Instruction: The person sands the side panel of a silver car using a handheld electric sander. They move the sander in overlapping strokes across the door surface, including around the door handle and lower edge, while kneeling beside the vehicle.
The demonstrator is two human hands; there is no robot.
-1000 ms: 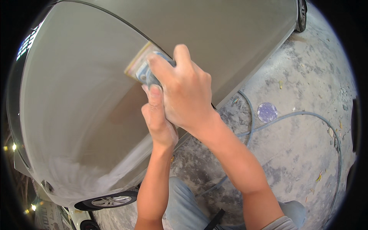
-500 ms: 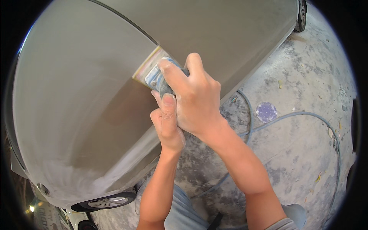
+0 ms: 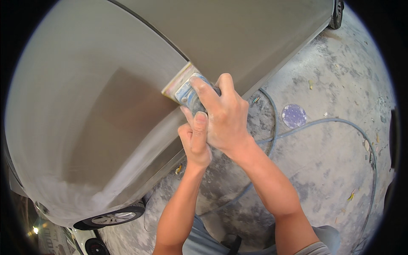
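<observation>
Both my hands are on a hand sanding block [image 3: 185, 91], blue and worn on top with a dark rounded grip and a pale yellow-edged pad. My right hand [image 3: 229, 112] wraps over the grip from above, its index finger stretched along the block. Below it, my left hand [image 3: 195, 142] holds the rear end with the thumb up; its other fingers are partly hidden. The pad lies against the grey-brown car body panel [image 3: 114, 123], beside the dark seam [image 3: 148, 26]. Pale dusty streaks mark the panel's lower part.
A wheel [image 3: 112, 218] sits below the panel at lower left, and another wheel [image 3: 338, 15] at far upper right. A blue-grey hose [image 3: 340, 121] loops over the dusty floor [image 3: 323, 170]. A purple sanding disc [image 3: 294, 116] lies by it.
Both hands have moved the sanding block a little to the right and down along the seam. The view has also shifted slightly, and my grip looks the same.
</observation>
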